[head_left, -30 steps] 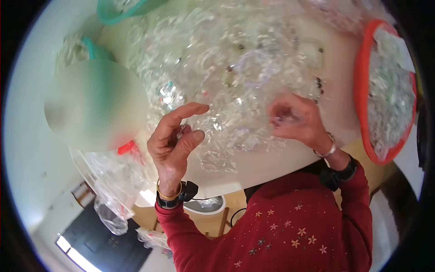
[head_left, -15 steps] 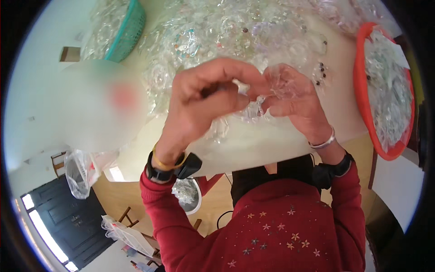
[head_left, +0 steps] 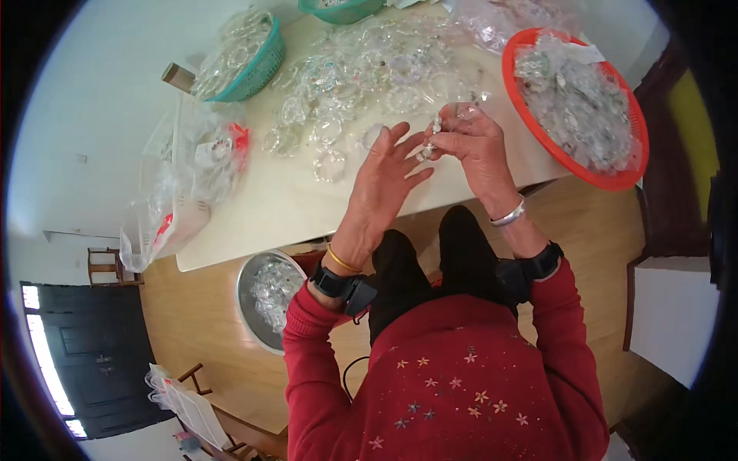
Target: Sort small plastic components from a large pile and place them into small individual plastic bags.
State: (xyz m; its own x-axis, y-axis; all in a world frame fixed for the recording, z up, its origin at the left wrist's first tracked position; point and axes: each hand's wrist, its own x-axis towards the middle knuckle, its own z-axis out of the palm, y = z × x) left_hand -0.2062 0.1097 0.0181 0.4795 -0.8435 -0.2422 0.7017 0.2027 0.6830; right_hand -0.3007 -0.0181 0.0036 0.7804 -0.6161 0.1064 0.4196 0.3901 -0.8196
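Note:
My right hand (head_left: 478,146) pinches a short strand of pale, shiny beads (head_left: 437,127), which looks like a bracelet, between thumb and fingers. Clear plastic film (head_left: 469,113) shows against the same hand's fingers. Close beside the beads is my left hand (head_left: 384,177), palm turned inward and fingers spread. Its fingertips come near the strand's lower end; whether they touch it I cannot tell. Beyond both hands, many bracelets in clear plastic bags (head_left: 329,131) lie spread over the pale tabletop (head_left: 254,215).
A red basket (head_left: 530,123) full of bagged pieces stands at the right, a green basket (head_left: 265,65) at the far left. White and clear plastic bags (head_left: 184,203) sit on the table's left side. Below the front edge, a metal basin (head_left: 247,300) holds more clear packets.
My left hand has uncurled and come away from my right hand, its fingers now apart. The beads remain in my right hand. The view takes in more of the floor and basin.

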